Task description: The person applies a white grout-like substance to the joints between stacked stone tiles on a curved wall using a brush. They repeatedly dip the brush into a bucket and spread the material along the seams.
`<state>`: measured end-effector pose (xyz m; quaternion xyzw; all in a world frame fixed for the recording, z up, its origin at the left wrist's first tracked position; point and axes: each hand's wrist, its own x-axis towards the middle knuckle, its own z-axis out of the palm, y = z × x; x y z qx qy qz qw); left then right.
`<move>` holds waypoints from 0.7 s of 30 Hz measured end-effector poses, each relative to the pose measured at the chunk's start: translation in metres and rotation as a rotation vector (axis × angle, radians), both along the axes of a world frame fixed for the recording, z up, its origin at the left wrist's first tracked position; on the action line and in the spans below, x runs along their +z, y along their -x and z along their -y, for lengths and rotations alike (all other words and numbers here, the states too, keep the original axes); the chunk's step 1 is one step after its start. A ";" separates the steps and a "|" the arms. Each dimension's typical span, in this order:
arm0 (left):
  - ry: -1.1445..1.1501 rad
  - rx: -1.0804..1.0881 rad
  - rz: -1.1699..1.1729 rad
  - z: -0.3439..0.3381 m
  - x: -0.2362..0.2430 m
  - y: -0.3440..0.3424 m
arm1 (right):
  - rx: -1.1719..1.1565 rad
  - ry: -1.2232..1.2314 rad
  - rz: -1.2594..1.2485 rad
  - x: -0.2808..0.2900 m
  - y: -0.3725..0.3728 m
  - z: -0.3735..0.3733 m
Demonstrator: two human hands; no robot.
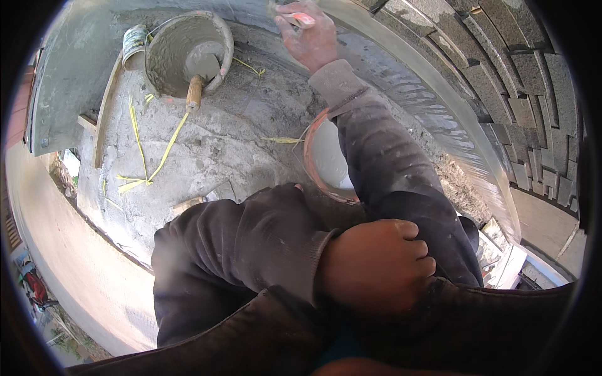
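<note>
Dark, dusty cloth fills the bottom of the frame, and over it at lower centre lies the left hand (376, 266), curled into a loose fist with no object showing in it. The right forearm reaches up past a red-rimmed bucket (308, 150) of whitish liquid, just right of centre, covering part of it. Left of that bucket, a pale-handled tool (188, 205) lies on the grey slab (226, 150). Farther off, at upper left, a mortar bucket (229, 47) holds grey mix and a wooden-handled trowel (194, 94), its handle over the near rim. At top centre, the right hand (310, 44) is closed around a small tool (303, 20) with orange and white on it, near the smooth grey band (401, 69); its working end is too unclear to name. Brown stone tiles (476, 37) stand at upper right.

The step in hand looks like working that band. Light, even, overlapping strokes should suit it best, with the cuff held off the surface and the elbow clear of the bucket.
</note>
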<state>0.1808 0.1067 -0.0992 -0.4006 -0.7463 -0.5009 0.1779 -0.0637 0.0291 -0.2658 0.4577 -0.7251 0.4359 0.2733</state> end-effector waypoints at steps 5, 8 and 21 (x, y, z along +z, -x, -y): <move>0.062 0.068 -0.001 -0.009 -0.001 -0.002 | -0.168 -0.183 0.635 0.005 -0.017 -0.076; 0.081 0.042 0.035 -0.004 0.006 -0.001 | -0.199 -0.096 0.802 0.035 -0.076 -0.168; 0.197 -0.301 0.002 -0.018 0.009 0.048 | -0.267 -0.295 0.577 0.019 -0.166 -0.254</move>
